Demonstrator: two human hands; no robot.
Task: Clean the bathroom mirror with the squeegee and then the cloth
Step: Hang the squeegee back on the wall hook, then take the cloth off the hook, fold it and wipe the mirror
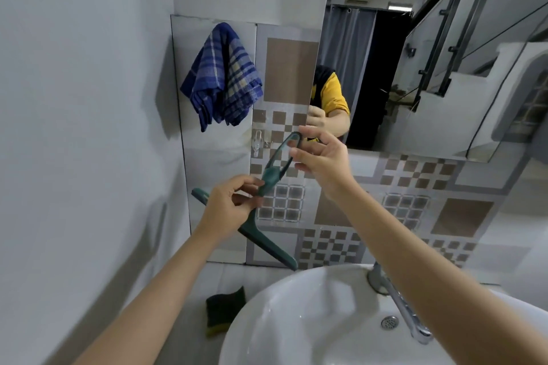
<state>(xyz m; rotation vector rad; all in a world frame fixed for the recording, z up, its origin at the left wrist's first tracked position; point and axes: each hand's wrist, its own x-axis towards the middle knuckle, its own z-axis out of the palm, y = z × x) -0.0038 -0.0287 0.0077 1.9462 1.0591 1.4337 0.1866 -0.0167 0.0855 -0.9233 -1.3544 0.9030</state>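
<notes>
The squeegee (255,210) is held in front of the tiled wall (462,213), above the left rim of the sink (267,305) and just left of the mirror's (415,68) lower corner. It is judged to be light, stiff moulded plastic with a softer rubber edge along the blade; little force should be needed to carry it, though the smooth handle may turn slippery if wet. The looped handle is judged the proper place for a firm grip, since it gives leverage to press the blade flat against the glass.

The left hand (228,207) is partly closed, its fingertips pinching the neck where handle meets blade. The right hand (323,160) is loosely open, with thumb and forefinger closing on the upper end of the loop; whether that contact is firm cannot be told.

In appearance the squeegee is dark green throughout. The blade is long and straight, tilted from upper left to lower right, with its lower end near the sink rim. The handle is a narrow open loop rising toward the mirror.

The cloth (222,77), blue plaid and soft, hangs folded on the wall, well apart from both hands. A dark sponge (225,308) lies on the ledge beside the sink.
</notes>
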